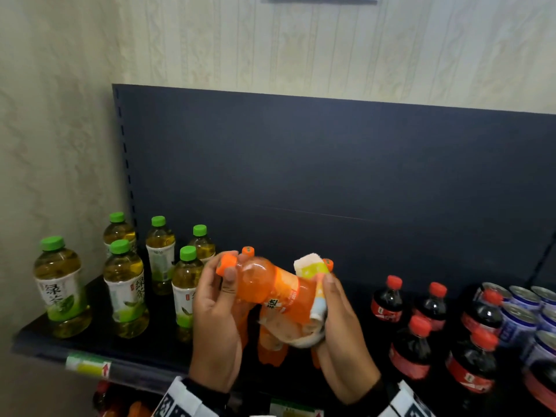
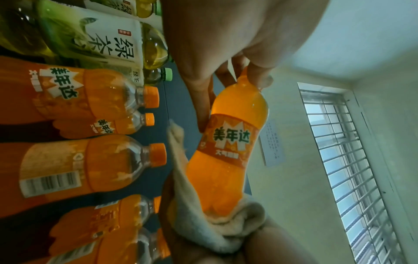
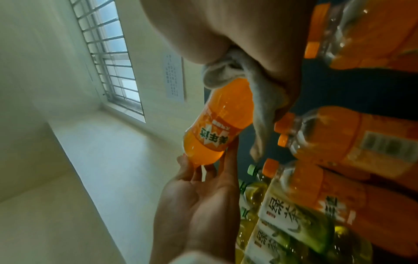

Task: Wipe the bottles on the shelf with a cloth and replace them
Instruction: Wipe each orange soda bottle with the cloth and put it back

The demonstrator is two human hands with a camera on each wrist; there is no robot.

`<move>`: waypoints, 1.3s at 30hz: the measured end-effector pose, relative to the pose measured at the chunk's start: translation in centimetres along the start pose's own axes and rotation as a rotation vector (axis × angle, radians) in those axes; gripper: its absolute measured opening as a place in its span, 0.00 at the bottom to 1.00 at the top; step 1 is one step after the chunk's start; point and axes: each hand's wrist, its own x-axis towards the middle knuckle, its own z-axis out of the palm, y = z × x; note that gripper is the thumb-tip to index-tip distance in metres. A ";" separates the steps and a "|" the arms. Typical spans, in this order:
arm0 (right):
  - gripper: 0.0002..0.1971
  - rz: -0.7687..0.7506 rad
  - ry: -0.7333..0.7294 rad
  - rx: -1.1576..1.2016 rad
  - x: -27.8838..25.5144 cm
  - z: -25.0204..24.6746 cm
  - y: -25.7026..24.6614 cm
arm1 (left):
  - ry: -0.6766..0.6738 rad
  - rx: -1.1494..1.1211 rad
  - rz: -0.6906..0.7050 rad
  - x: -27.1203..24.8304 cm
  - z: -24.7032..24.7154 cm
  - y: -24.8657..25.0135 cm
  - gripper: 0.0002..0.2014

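I hold an orange soda bottle (image 1: 270, 288) tilted on its side in front of the shelf (image 1: 99, 346). My left hand (image 1: 215, 308) pinches its orange cap and neck end. My right hand (image 1: 340, 320) grips a pale cloth (image 1: 311, 272) wrapped round the bottle's base. In the left wrist view the bottle (image 2: 233, 148) runs from my fingers (image 2: 196, 100) down into the cloth (image 2: 217, 225). In the right wrist view the cloth (image 3: 257, 100) covers the base of the bottle (image 3: 221, 121), and my left hand (image 3: 203, 201) holds the far end.
Several green tea bottles (image 1: 123, 284) stand at the shelf's left. More orange soda bottles (image 2: 86, 166) stand behind my hands. Cola bottles (image 1: 412, 344) and blue-and-white cans (image 1: 523, 311) fill the right. A dark back panel (image 1: 331, 176) rises behind. A barred window (image 2: 348, 160) is in the wall.
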 end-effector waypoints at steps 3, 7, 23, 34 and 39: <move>0.18 -0.083 -0.014 -0.123 0.2 -0.1 -0.7 | -0.056 0.020 -0.080 -0.3 0.6 -0.2 0.18; 0.21 -0.281 -0.095 -0.343 -0.6 -0.9 -0.4 | -0.127 0.094 -0.145 -0.4 1.1 0.1 0.34; 0.20 -0.375 -0.310 -0.412 -0.2 0.6 -1.0 | -0.216 0.225 -0.062 -1.5 1.7 -2.0 0.21; 0.18 -0.406 -0.182 -0.292 1.4 0.9 -3.1 | -0.375 0.485 0.009 -1.7 1.8 -1.8 0.23; 0.16 -0.455 -0.128 -0.326 1.7 0.6 -3.4 | -0.466 0.510 -0.025 -1.9 1.6 -1.9 0.39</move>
